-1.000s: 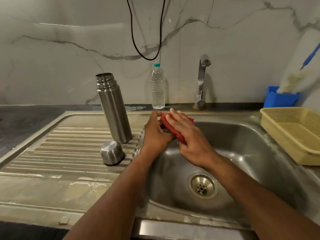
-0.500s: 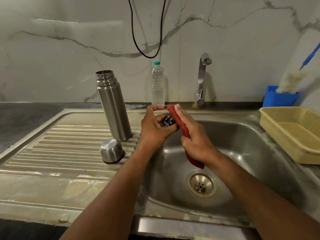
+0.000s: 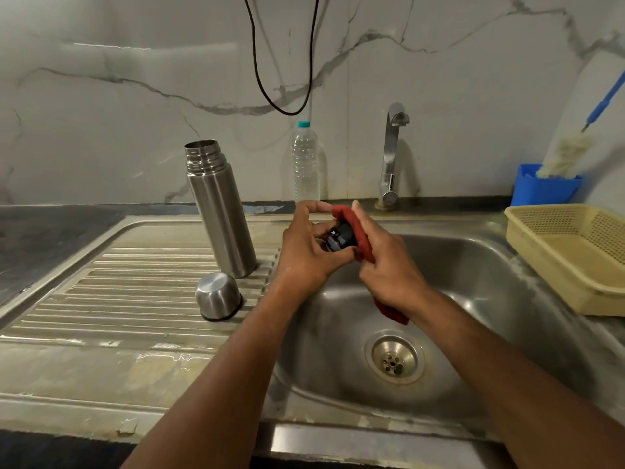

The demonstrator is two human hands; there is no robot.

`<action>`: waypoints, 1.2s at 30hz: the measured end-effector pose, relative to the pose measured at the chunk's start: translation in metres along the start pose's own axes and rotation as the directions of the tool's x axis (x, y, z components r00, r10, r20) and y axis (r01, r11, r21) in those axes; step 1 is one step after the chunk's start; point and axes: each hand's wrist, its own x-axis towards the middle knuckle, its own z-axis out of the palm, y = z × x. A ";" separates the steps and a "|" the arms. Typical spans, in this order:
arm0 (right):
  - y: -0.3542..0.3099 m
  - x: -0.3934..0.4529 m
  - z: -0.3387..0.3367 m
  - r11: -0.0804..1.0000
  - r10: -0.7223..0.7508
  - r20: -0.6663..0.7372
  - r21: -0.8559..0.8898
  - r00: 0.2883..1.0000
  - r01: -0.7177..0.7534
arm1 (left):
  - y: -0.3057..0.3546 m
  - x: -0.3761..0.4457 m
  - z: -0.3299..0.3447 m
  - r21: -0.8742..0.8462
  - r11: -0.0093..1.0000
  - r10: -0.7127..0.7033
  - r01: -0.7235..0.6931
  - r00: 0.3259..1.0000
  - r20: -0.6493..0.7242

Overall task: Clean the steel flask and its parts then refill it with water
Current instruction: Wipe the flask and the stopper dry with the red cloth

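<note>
The steel flask [image 3: 221, 214] stands open and upright on the ribbed drainboard [image 3: 135, 292]. Its steel cup lid [image 3: 218, 296] lies upside down just in front of it. Over the sink's left rim, my left hand [image 3: 306, 252] grips the flask's dark stopper [image 3: 340, 238], with thumb and fingers curled round it. My right hand [image 3: 385, 265] holds a red cloth [image 3: 358, 231] pressed against the stopper's right side. The cloth's tail hangs below my right wrist.
The sink basin [image 3: 473, 299] with its drain [image 3: 394, 358] lies under my hands. At the back stand a tap [image 3: 392, 157] and a plastic water bottle [image 3: 305, 160]. A yellow basket [image 3: 575, 252] and a blue holder [image 3: 544, 186] with a brush are at the right.
The red cloth first covered the stopper under my right hand. It has since slid to the stopper's right side, baring the dark stopper in my left hand.
</note>
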 end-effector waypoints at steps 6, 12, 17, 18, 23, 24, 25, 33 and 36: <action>0.000 0.001 0.007 0.972 -0.138 0.084 -0.178 0.987 0.152 | -0.004 0.004 -0.002 0.092 0.995 -0.044 0.049 0.998 -0.055; 0.005 0.003 0.000 0.999 0.011 0.012 -0.046 1.000 -0.010 | 0.002 0.000 -0.003 0.058 0.998 0.003 -0.003 1.000 0.007; 0.006 0.002 0.000 0.999 0.027 0.030 0.022 0.999 -0.027 | 0.000 0.000 -0.003 0.018 1.000 -0.018 0.017 1.000 0.003; 0.003 0.001 0.002 0.999 -0.012 0.033 0.033 0.999 0.011 | 0.000 0.001 -0.003 0.016 0.999 -0.027 0.027 0.999 -0.026; -0.003 0.002 0.006 0.986 -0.053 -0.014 0.160 0.998 0.055 | -0.005 0.008 -0.006 -0.036 0.998 -0.055 0.052 0.995 -0.085; -0.006 0.002 0.003 0.955 0.020 -0.029 0.297 0.999 -0.010 | -0.005 0.009 -0.006 -0.074 0.996 -0.056 0.052 0.997 -0.058; -0.009 0.002 -0.001 0.888 0.096 -0.030 0.453 0.995 -0.072 | -0.003 0.009 -0.005 -0.121 0.992 -0.046 0.043 0.999 -0.023; -0.011 0.000 0.004 0.893 0.164 -0.026 0.429 0.986 -0.137 | -0.009 0.014 -0.004 -0.058 0.997 -0.064 0.057 0.990 -0.124; -0.011 0.000 0.016 0.934 0.114 -0.008 0.342 0.993 -0.105 | -0.010 0.016 -0.011 -0.101 0.992 -0.086 0.074 0.989 -0.118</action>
